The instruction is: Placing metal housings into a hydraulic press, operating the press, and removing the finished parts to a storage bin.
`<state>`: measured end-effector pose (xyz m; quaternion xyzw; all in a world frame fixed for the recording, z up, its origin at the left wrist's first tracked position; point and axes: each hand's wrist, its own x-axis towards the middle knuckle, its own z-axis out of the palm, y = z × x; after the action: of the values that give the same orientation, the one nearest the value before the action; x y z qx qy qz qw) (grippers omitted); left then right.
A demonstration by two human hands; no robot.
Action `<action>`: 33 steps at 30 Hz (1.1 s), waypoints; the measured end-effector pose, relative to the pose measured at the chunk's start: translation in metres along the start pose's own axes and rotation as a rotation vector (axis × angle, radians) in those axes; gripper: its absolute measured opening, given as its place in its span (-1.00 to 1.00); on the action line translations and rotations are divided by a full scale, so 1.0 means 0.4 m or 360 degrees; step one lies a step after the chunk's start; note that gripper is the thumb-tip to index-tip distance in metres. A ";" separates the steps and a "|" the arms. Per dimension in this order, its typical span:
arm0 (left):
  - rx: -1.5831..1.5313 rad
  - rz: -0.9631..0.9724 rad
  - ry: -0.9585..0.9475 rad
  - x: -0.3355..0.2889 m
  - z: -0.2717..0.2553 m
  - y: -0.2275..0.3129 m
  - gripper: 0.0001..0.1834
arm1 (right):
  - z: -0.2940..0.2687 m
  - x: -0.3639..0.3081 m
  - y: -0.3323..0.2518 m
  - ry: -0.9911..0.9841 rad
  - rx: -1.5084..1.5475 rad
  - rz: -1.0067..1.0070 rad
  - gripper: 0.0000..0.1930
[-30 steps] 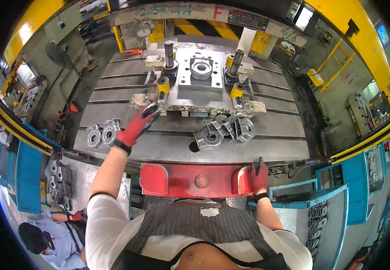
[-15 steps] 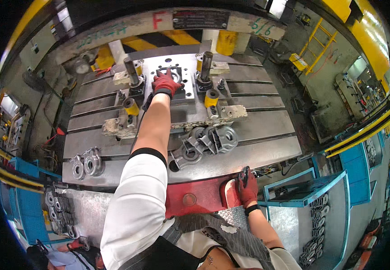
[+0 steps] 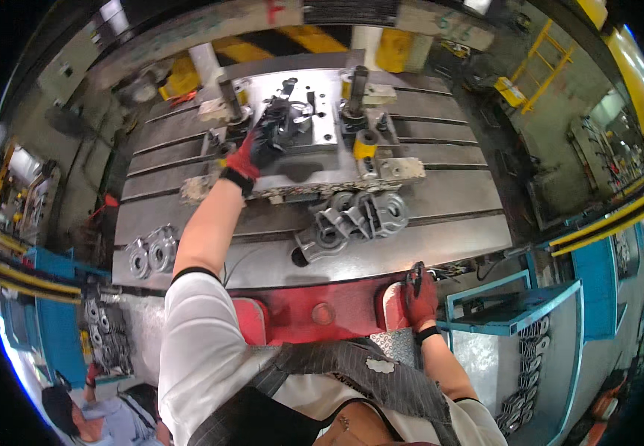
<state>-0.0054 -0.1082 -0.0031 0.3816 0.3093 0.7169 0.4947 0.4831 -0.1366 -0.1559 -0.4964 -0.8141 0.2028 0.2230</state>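
Observation:
My left hand (image 3: 251, 152), in a red glove with dark fingers, is over the left front of the bright die plate (image 3: 325, 128). Its fingers are closed on a dark grey metal casting (image 3: 286, 123), blurred by motion and tilted above the plate; the exact grip is hard to see. A shadow falls on the plate's front. My right hand (image 3: 420, 299), also red-gloved, rests against the right-hand guard (image 3: 394, 306) of the red control console (image 3: 322, 312), its fingers stretched forward and holding nothing visible.
Several ring-shaped castings (image 3: 355, 223) lie on the slotted press bed (image 3: 262, 269), with more castings (image 3: 152, 251) at its left. Guide posts (image 3: 355, 93) flank the die. A blue rack (image 3: 515, 320) stands right. Another person (image 3: 106, 416) is at lower left.
My left hand has drawn back and left from the die's middle, now with the casting in its fingers. My right hand stays at the console guard. The view has shifted slightly.

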 end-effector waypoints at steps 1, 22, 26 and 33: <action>-0.0852 -0.0277 -0.0005 -0.071 0.070 0.039 -0.60 | 0.013 0.000 0.017 0.0038 -0.0062 -0.0068 -0.38; 0.3173 -0.0773 0.1871 -1.042 -0.423 0.256 0.13 | 0.014 0.001 -0.023 -0.0129 0.0010 -0.0088 -0.50; 0.2928 -0.1184 0.1959 -1.032 -0.467 0.330 0.04 | 0.024 -0.008 0.000 -0.0122 -0.0098 -0.0139 -0.54; 0.3033 -0.1344 0.1803 -1.045 -0.673 0.216 -0.25 | 0.007 -0.003 -0.036 -0.0170 -0.0273 -0.0073 -0.52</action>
<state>-0.1841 -0.5487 -0.1723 0.0920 0.9948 0.0444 0.0011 0.4717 -0.1443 -0.1505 -0.4833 -0.8504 0.1532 0.1407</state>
